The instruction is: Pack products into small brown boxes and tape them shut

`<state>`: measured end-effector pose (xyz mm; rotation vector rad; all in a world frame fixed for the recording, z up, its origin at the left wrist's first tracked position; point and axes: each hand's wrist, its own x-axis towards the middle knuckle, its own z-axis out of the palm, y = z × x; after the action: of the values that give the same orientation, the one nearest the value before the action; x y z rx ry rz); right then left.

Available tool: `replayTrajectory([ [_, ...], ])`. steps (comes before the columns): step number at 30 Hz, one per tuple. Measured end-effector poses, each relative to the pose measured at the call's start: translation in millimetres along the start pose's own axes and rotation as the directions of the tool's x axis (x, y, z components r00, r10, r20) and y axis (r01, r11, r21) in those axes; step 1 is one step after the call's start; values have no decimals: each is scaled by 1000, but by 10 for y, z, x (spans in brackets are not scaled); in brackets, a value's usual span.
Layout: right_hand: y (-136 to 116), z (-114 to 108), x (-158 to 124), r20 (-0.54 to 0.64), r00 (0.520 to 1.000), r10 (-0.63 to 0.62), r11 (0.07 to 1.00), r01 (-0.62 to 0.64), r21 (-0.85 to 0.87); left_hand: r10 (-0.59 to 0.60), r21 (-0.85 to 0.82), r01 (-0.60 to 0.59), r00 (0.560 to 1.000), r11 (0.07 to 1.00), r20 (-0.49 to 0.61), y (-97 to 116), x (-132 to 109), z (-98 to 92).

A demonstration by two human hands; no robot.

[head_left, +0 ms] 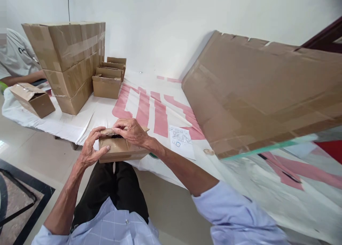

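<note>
A small brown cardboard box [121,149] sits at the near edge of the table, right in front of my lap. My left hand [92,149] grips its left end, thumb on the near face and fingers over the top edge. At the top, the fingers of my right hand [130,131] are pinched on the torn, ragged edge of a cardboard flap [107,132]. A dark gap shows under that flap. Part of the box top is hidden behind my right hand.
Taped boxes [72,60] are stacked at the back left, with several open boxes [107,86] beside them. Another box [33,99] lies near a person [18,56]. A printed sheet [182,141] and a large cardboard panel [262,95] are to the right.
</note>
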<state>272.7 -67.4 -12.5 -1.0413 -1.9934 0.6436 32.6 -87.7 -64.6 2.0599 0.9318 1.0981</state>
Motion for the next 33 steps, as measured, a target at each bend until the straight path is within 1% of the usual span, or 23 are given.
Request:
replayTrajectory([
  [2, -41, 2, 56, -13, 985, 174, 981, -172, 90, 36, 30, -35, 999, 999, -3, -6, -7, -22],
  [3, -51, 1, 85, -11, 970, 245, 960, -241, 145, 52, 49, -52, 999, 997, -1, -20, -4, -35],
  [4, -50, -3, 114, -11, 958, 287, 938, -278, 207, 54, 69, -54, 999, 996, -3, -42, 9, -47],
  [7, 14, -22, 187, -27, 934, 357, 865, -320, 386, 91, 133, -86, 995, 987, -28, -129, 100, -69],
  [9, 73, -22, 211, -72, 918, 390, 834, -318, 450, 119, 162, -112, 992, 980, -31, -165, 163, -70],
  [11, 116, -12, 224, -94, 899, 427, 802, -329, 499, 132, 177, -126, 991, 976, -18, -170, 195, -66],
  [13, 141, -11, 253, -67, 880, 470, 749, -357, 557, 127, 181, -124, 992, 976, -3, -163, 203, -63],
  [15, 151, -44, 309, -2, 863, 505, 689, -402, 603, 126, 169, -123, 992, 978, -8, -161, 204, -59],
  [17, 151, -115, 386, 60, 857, 512, 665, -440, 603, 137, 155, -133, 990, 979, -21, -168, 208, -52],
  [21, 119, -277, 489, 191, 870, 454, 700, -481, 528, 144, 161, -138, 989, 977, -26, -155, 207, -26],
  [23, 79, -302, 469, 228, 860, 456, 689, -504, 521, 156, 160, -150, 987, 976, -27, -113, 184, -10],
  [25, 36, -286, 409, 202, 846, 493, 662, -516, 544, 175, 153, -171, 984, 973, -17, -61, 152, 4],
  [27, 15, -261, 344, 144, 829, 541, 636, -515, 574, 182, 155, -180, 983, 971, -2, -30, 133, 12],
  [31, 21, -236, 294, 157, 803, 575, 580, -535, 614, 156, 192, -155, 988, 969, 6, -42, 121, 5],
  [33, 22, -222, 307, 157, 780, 606, 553, -555, 622, 163, 187, -159, 987, 969, -2, -52, 113, 5],
])
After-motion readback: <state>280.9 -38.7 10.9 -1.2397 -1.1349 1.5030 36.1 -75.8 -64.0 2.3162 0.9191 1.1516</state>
